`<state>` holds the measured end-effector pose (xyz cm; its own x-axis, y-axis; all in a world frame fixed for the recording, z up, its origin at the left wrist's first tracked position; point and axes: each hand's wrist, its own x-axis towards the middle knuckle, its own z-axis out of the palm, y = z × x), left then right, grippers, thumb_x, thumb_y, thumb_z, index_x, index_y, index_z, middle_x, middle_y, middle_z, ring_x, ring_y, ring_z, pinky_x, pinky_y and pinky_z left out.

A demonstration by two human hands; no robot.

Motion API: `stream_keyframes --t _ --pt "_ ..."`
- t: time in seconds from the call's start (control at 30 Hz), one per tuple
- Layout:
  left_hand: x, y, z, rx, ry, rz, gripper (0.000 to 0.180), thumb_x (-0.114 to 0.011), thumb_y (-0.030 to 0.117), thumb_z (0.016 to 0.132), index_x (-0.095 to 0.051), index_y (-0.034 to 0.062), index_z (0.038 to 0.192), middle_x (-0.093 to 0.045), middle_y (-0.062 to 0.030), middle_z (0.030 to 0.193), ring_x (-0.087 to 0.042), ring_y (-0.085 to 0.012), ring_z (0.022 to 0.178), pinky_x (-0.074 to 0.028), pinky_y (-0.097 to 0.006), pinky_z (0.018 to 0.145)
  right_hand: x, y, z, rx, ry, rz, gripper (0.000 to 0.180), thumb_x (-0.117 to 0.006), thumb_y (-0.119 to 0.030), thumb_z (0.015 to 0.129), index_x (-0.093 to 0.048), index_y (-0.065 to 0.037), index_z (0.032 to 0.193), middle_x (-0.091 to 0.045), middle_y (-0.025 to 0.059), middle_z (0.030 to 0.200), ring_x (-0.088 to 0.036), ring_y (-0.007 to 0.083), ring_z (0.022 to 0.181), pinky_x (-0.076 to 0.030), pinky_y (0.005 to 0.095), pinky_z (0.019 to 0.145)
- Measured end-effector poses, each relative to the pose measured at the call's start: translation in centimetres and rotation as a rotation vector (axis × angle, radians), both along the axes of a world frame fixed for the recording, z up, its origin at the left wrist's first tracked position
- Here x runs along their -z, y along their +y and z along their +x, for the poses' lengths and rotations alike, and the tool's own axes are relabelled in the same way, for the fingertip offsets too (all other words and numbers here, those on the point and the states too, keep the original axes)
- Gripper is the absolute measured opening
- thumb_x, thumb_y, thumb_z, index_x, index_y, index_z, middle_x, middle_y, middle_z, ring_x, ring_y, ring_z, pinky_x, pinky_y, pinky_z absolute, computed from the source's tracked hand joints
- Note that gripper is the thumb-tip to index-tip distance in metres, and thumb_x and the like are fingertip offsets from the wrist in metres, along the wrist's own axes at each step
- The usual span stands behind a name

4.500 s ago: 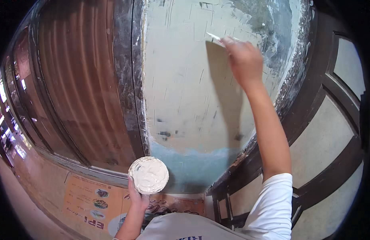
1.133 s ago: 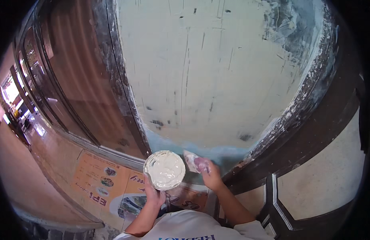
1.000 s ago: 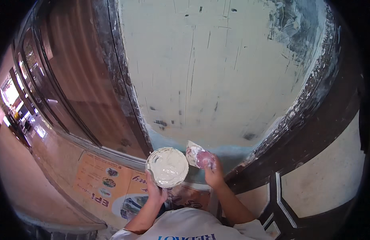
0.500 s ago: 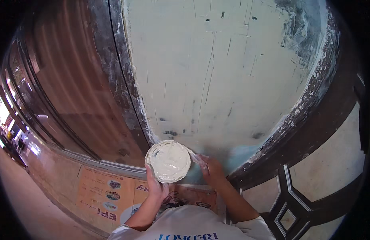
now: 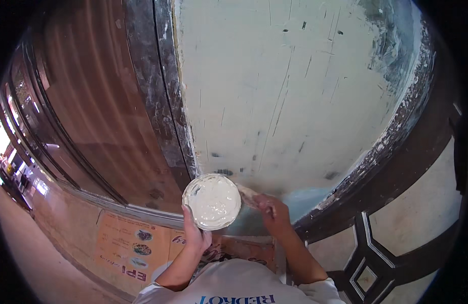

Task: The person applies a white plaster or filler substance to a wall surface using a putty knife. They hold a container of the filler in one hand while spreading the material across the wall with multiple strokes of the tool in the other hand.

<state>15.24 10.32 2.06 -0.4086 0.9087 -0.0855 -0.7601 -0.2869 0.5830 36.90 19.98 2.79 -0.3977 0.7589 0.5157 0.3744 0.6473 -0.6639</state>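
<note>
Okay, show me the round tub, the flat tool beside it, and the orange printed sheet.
Round tub (image 5: 219, 227): head view, on its near rim.
Flat tool (image 5: 247, 196): head view, on its blade.
Orange printed sheet (image 5: 160, 244): head view, on a plain orange part.

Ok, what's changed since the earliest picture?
The right hand has come down from high on the wall panel to beside the tub of pale paste. It still grips the scraper; the left hand still holds the tub.
</note>
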Motion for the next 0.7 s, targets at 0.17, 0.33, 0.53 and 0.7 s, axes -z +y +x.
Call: stream_keyframes --t 0.17,0.33,0.53,0.7 --pt "-0.7 -0.3 0.8 -0.009 0.011 0.050 0.064 -0.031 0.054 0.103 -0.035 0.0096 0.149 -0.043 -0.0104 0.149 -0.046 -0.0276 0.134 -0.039 -0.041 0.112 -1.1 0.2 0.5 -0.015 -0.100 -0.160 0.027 -0.052 -0.016 0.098 -0.065 -0.001 0.118 -0.069 0.0209 0.107 -0.070 0.0330 0.093 -0.054 0.0358 0.081" --pt "-0.6 -0.6 2.2 -0.059 0.036 -0.015 0.065 -0.032 0.055 0.103 -0.035 0.0088 0.149 -0.044 -0.0110 0.149 -0.047 -0.0282 0.133 -0.039 -0.043 0.112 0.3 0.0 0.5 0.031 -0.159 0.047 0.028 -0.058 -0.010 0.091 -0.065 -0.001 0.116 -0.069 0.0220 0.100 -0.069 0.0358 0.091 -0.054 0.0409 0.080" --pt "-1.1 -0.9 3.5 -0.059 -0.002 0.023 0.063 -0.032 0.053 0.104 -0.035 0.0085 0.148 -0.045 -0.0107 0.148 -0.048 -0.0273 0.133 -0.040 -0.042 0.112 -1.2 -0.8 1.6 -0.002 -0.148 0.056 0.031 -0.053 -0.017 0.096 -0.063 -0.006 0.124 -0.066 0.0192 0.097 -0.061 0.0388 0.090 -0.050 0.0465 0.077" --pt "-0.6 -1.3 4.1 -0.045 0.016 0.078 0.063 -0.034 0.053 0.103 -0.035 0.0090 0.148 -0.043 -0.0106 0.149 -0.047 -0.0279 0.133 -0.040 -0.043 0.112 -2.1 0.0 2.4 -0.015 -0.165 0.098 0.032 -0.056 -0.015 0.094 -0.063 -0.008 0.125 -0.063 0.0171 0.089 -0.059 0.0381 0.083 -0.048 0.0480 0.072"
